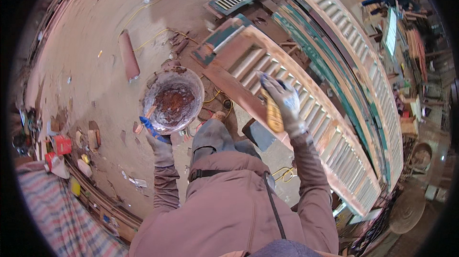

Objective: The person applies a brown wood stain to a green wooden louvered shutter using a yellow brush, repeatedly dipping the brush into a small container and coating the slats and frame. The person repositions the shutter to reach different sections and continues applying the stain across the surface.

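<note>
My gloved right hand grips a yellow-handled tool against the slats of a wooden louvered shutter lying before me, while my left hand closes around a blue-handled scraper beside a metal bowl of reddish-brown paste on the floor.

Dressed in a dusty mauve-brown long-sleeved top, sleeves bunched in folds along both forearms. Crossed at the chest by a thin dark strap with a black buckle band. Left hand and right hand covered in worn greyish work gloves, smeared with grime. Grey trousers at the knee.
</note>
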Action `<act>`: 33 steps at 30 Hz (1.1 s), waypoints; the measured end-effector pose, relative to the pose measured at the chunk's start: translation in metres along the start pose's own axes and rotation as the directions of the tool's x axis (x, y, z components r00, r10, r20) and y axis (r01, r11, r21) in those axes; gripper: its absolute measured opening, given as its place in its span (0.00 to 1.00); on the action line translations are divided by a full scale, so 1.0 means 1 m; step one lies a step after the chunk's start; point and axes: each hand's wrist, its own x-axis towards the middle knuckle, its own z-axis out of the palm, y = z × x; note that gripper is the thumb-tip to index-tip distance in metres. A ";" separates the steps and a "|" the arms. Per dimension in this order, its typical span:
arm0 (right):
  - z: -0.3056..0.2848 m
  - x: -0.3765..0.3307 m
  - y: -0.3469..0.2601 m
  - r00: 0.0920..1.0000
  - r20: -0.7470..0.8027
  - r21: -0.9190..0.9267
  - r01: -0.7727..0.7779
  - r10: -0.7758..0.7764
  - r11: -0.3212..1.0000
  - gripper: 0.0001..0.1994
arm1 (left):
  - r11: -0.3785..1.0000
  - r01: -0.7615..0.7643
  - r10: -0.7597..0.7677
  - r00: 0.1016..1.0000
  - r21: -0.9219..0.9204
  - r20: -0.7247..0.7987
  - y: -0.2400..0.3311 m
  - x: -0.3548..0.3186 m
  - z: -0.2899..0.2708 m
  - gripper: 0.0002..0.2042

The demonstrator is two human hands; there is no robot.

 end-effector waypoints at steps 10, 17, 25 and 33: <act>0.159 0.123 0.066 0.930 0.293 -0.269 0.305 -0.224 0.914 0.22 | 0.998 -0.034 0.019 0.956 -0.047 -0.292 -0.032 -0.013 -0.054 0.39; 0.094 0.056 0.060 0.886 0.412 -0.354 0.371 -0.213 0.858 0.21 | 0.991 -0.137 0.127 0.940 -0.008 -0.317 -0.028 -0.009 -0.045 0.34; -0.007 0.061 0.036 0.727 0.487 0.762 -0.625 0.484 0.172 0.18 | 0.982 -0.129 0.091 0.963 -0.136 -0.254 -0.040 0.019 0.003 0.34; 0.000 0.038 0.007 0.734 0.504 0.853 -0.340 0.456 -0.396 0.21 | 0.994 -0.082 0.085 0.996 0.072 -0.037 -0.037 -0.001 0.065 0.34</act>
